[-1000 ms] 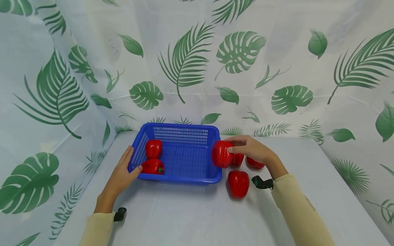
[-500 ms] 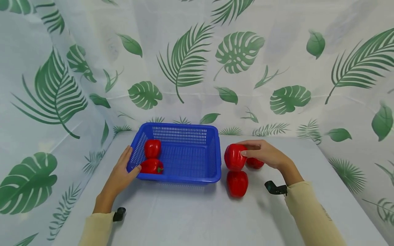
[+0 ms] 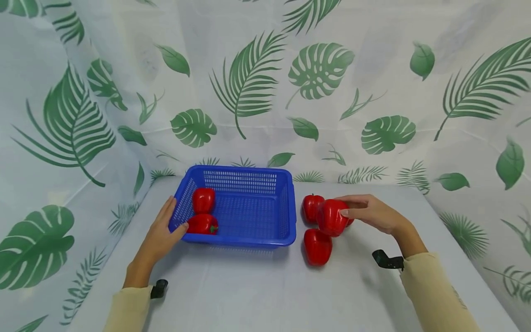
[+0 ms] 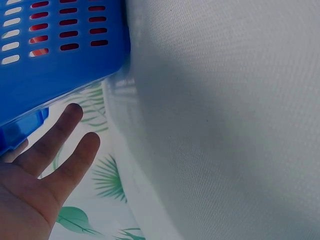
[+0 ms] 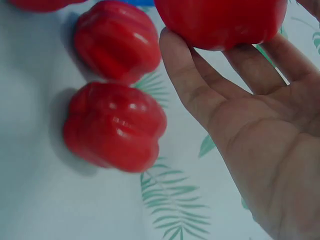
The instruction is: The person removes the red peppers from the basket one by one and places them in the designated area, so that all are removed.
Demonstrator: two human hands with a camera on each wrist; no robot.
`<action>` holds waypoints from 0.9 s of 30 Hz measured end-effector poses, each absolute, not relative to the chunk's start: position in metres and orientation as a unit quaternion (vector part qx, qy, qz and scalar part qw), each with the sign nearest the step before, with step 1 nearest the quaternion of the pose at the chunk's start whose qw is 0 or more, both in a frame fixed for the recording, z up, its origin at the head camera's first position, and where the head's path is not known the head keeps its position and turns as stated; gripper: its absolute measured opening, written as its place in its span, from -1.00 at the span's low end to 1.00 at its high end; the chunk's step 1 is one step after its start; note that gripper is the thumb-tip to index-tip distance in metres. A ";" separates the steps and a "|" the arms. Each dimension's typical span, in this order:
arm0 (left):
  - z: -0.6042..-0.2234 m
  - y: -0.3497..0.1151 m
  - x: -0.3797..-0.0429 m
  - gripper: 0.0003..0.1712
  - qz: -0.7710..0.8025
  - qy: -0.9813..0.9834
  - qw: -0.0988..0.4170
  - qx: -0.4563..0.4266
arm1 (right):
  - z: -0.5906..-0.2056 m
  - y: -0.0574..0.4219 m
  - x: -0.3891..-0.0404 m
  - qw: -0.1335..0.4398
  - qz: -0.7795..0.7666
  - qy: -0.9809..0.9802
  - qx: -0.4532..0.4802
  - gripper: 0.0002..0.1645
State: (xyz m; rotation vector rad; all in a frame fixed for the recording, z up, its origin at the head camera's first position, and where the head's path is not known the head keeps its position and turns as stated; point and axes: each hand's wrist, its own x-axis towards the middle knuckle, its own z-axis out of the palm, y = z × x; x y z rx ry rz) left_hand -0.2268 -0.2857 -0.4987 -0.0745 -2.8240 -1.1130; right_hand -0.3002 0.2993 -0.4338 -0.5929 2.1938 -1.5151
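Observation:
My right hand (image 3: 371, 213) grips a red bell pepper (image 3: 333, 217) between thumb and fingers, right of the blue basket (image 3: 244, 241). In the right wrist view the held pepper (image 5: 225, 22) is raised over the table level. Three other peppers lie around it: one behind left (image 3: 312, 208), one in front (image 3: 317, 247), and one at the right, mostly hidden by the hand. At the basket's front left corner rests my left hand (image 3: 159, 235), thumb on the rim; the left wrist view shows straight, spread fingers (image 4: 75, 165) beside the blue wall.
Two red peppers, one upright (image 3: 203, 200) and one on its side (image 3: 202, 224), sit in the basket's left part. A white table (image 3: 249, 290) carries everything. A leaf-printed curtain (image 3: 249, 92) stands behind it and along both sides.
My right hand has carried the gripped pepper rightward and slightly toward me, away from the basket's right wall, uncovering the pepper behind it. My left hand has stayed at the basket.

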 end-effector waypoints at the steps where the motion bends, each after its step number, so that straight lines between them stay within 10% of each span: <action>1: -0.499 -0.285 -0.227 0.04 -0.366 -0.929 0.052 -0.024 | -0.434 0.302 -0.299 0.204 -0.544 0.786 -0.211 -0.32; 27: -0.496 -0.283 -0.225 0.06 -0.355 -0.933 0.049 -0.011 | -0.473 0.352 -0.275 0.259 -0.557 0.773 -0.160 -0.30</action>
